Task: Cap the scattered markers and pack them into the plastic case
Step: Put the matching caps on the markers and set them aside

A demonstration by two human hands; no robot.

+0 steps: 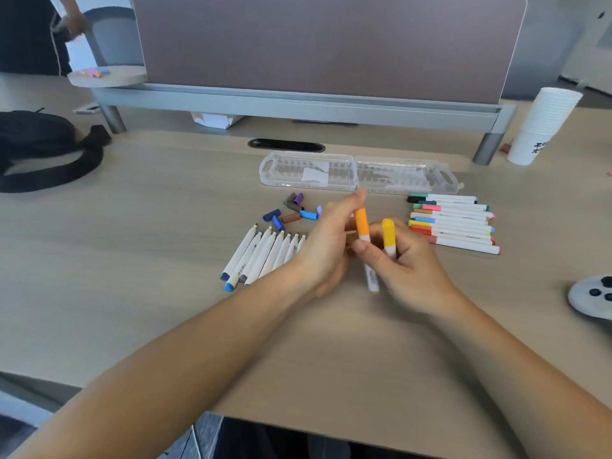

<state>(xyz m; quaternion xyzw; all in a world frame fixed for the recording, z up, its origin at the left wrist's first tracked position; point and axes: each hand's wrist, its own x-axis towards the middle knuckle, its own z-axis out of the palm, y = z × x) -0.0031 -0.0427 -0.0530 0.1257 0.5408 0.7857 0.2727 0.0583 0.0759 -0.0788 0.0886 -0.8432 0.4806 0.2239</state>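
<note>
At the centre of the frame an orange-capped marker [362,223] stands almost upright, cap up, its white barrel running down between the hands. The left hand [326,250] pinches its cap, and a right hand [414,270] finger crosses the barrel. The right grip is curled round a yellow-capped marker [388,233], also upright, cap above the fingers. The open plastic case [275,180] lies on the tabletop [149,243] just behind.

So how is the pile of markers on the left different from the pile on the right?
The left pile has bare tips, no caps; the right pile wears coloured caps. The left pile lies slanted; the right pile lies sideways. Both have white barrels and lie on the table.
</note>
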